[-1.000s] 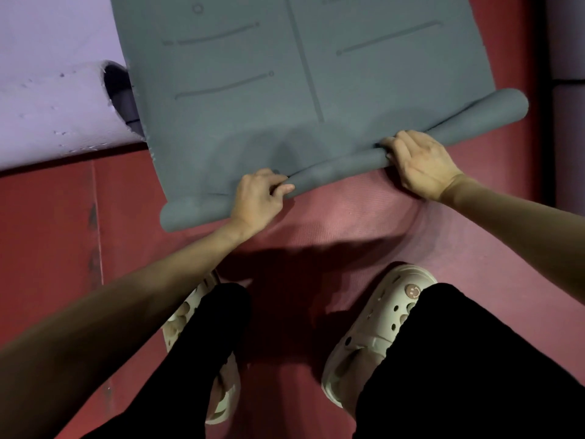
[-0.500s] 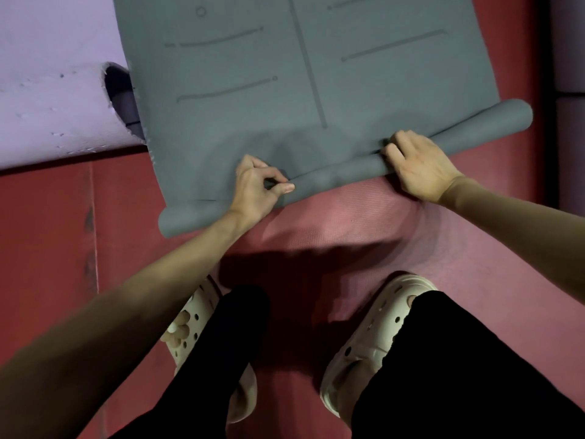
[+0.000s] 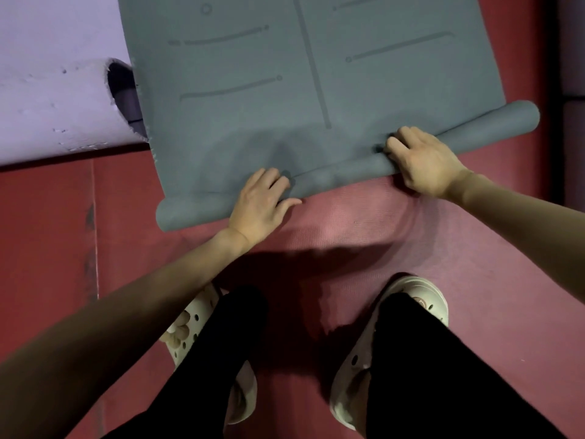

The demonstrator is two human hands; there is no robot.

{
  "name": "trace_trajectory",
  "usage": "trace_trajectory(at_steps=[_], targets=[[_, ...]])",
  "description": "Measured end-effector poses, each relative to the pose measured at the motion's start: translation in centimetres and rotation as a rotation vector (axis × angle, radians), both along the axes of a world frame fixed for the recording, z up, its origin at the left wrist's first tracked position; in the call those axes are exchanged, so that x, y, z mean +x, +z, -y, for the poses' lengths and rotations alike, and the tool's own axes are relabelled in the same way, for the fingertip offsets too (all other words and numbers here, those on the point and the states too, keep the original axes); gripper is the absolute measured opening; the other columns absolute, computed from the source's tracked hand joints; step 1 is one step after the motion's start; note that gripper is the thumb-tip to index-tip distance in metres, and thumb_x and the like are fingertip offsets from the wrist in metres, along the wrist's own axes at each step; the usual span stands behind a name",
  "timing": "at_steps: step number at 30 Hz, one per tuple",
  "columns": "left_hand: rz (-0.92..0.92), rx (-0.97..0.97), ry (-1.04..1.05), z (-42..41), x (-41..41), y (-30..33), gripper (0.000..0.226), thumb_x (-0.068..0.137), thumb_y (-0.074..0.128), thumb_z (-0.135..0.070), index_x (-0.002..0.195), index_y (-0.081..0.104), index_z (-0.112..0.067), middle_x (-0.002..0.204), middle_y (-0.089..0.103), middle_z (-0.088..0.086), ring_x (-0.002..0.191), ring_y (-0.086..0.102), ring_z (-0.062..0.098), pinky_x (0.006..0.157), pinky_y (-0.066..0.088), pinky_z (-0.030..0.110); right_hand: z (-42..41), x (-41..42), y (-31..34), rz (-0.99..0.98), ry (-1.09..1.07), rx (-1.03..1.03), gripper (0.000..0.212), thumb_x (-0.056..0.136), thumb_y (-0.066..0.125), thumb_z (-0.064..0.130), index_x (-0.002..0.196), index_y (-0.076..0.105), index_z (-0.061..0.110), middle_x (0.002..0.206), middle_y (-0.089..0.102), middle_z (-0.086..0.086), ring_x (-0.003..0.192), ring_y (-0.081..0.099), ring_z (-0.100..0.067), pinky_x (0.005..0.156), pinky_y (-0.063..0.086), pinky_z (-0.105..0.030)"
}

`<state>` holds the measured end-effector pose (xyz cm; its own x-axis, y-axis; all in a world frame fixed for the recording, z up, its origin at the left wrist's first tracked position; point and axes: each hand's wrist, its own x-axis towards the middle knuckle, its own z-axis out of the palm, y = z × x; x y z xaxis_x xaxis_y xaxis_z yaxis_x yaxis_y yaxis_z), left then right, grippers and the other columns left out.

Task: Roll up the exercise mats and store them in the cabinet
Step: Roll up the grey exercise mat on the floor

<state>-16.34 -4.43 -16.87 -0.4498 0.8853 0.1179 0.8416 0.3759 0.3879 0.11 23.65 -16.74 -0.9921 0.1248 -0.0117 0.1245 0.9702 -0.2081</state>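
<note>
Hands curl over the rolled near edge of a grey mat (image 3: 253,90): left hand (image 3: 259,207) near the roll's left end, right hand (image 3: 424,163) toward its right. Mat overlies a pink mat (image 3: 395,223) beneath 2 clogs.

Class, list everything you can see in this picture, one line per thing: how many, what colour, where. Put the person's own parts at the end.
Grey mat: one, grey with faint line markings, lying over the pink mat, its near end rolled into a thin tube.
Pink mat: one, pink-red, flat under the grey mat and the feet.
Lilac mat: one, pale lilac, far left, its end curled up beside the grey mat.
Floor: dark red, left of the pink mat.
Shoes: two, cream clogs with holes, on the pink mat.
Trousers: black, bottom of view.
Left hand: one, fingers curled over the roll.
Right hand: one, fingers curled over the roll.
</note>
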Motion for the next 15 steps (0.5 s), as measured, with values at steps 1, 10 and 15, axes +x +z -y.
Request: trace_trajectory(at_steps=[1, 10, 15], targets=[[0.017, 0.004, -0.001, -0.1, -0.2, 0.1, 0.036, 0.086, 0.066, -0.038, 0.088, 0.063, -0.002, 0.086, 0.058, 0.012, 0.08, 0.051, 0.028, 0.078, 0.041, 0.034, 0.0, 0.1, -0.1, -0.023, -0.017, 0.009, 0.014, 0.086, 0.048, 0.008, 0.099, 0.046, 0.008, 0.092, 0.048, -0.022, 0.078, 0.047, -0.037, 0.069, 0.044, -0.045], [0.261, 0.022, 0.008, -1.7, -2.8, 0.4, 0.032, 0.079, 0.07, -0.037, 0.074, 0.063, -0.006, 0.075, 0.061, 0.007, 0.067, 0.058, 0.024, 0.066, 0.047, 0.031, 0.6, 0.0, -0.3, -0.072, -0.131, 0.05, 0.025, 0.094, 0.035, 0.018, 0.095, 0.054, 0.002, 0.093, 0.049, -0.019, 0.083, 0.045, -0.035, 0.072, 0.031, -0.044], [0.533, -0.085, 0.091, -3.0, -4.8, 0.6, 0.021, 0.075, 0.082, -0.024, 0.066, 0.065, -0.014, 0.061, 0.057, -0.009, 0.052, 0.051, -0.001, 0.057, 0.04, 0.016, -0.7, 0.4, 0.2, -0.08, 0.074, 0.135, 0.035, 0.1, 0.04, 0.03, 0.098, 0.055, -0.001, 0.091, 0.048, -0.019, 0.079, 0.042, -0.033, 0.07, 0.035, -0.045]])
